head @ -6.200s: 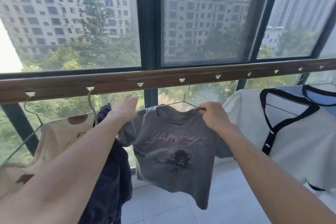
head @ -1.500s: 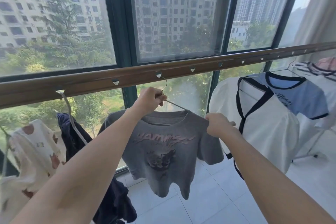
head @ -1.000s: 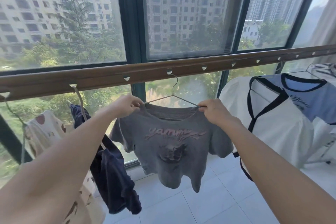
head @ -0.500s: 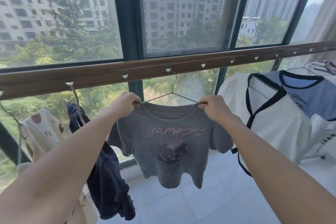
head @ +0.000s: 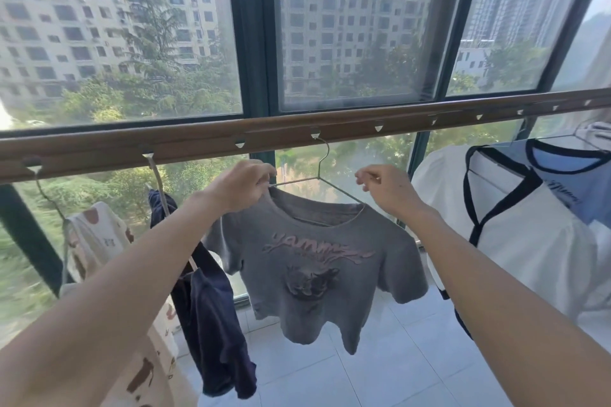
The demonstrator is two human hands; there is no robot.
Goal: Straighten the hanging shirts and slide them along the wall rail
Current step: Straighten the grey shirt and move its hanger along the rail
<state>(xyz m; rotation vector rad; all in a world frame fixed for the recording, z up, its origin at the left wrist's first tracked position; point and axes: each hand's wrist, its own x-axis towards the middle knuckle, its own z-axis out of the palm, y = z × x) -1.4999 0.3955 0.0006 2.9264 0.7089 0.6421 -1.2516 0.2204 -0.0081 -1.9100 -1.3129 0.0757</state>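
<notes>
The grey short-sleeved shirt with a pink print point(head: 317, 261) hangs on a thin wire hanger point(head: 322, 180) hooked into a notch of the brown wall rail point(head: 198, 145), below the window. The left hand point(head: 243, 187) pinches the shirt's left shoulder at the hanger's end; the right hand point(head: 388, 190) hovers just above the right shoulder, fingers curled but gripping nothing. To straighten it well, tug both shoulders evenly outward so the collar centres under the hook. Left of it hangs a dark navy garment point(head: 211, 301); right, a white black-trimmed top point(head: 515, 241).

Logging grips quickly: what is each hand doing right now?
Left hand: closed, pinching the left shoulder of the gray shirt.
Right hand: fingers curled, off the shirt, holding nothing.
</notes>
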